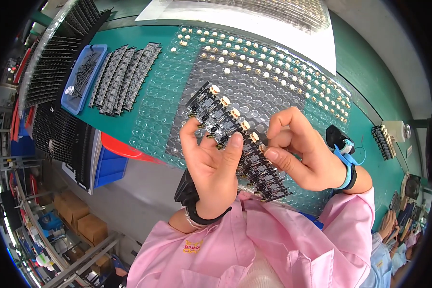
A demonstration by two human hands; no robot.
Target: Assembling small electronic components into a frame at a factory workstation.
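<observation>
A dark circuit board panel (264, 168) is tilted in front of me, with several small round cream components (235, 113) in a row along its upper right edge. My left hand (210, 163) is closed on the panel, thumb on top and fingers beneath. At the same edge, my right hand (300, 153) is pinched, its thumb and curled index finger at a small round component (262, 148) partly hidden by the fingertips. Below the panel lies a clear plastic tray (153, 115) with round pockets, where rows of white round components (261, 63) fill the far part.
Left on the green table (129, 36) are several circuit board panels (124, 79) and a blue bin (85, 79) of thin dark pieces. Racked boards (57, 57) stand beyond. A further board stack (383, 142) is at right. Another person's hands (389, 224) show at lower right.
</observation>
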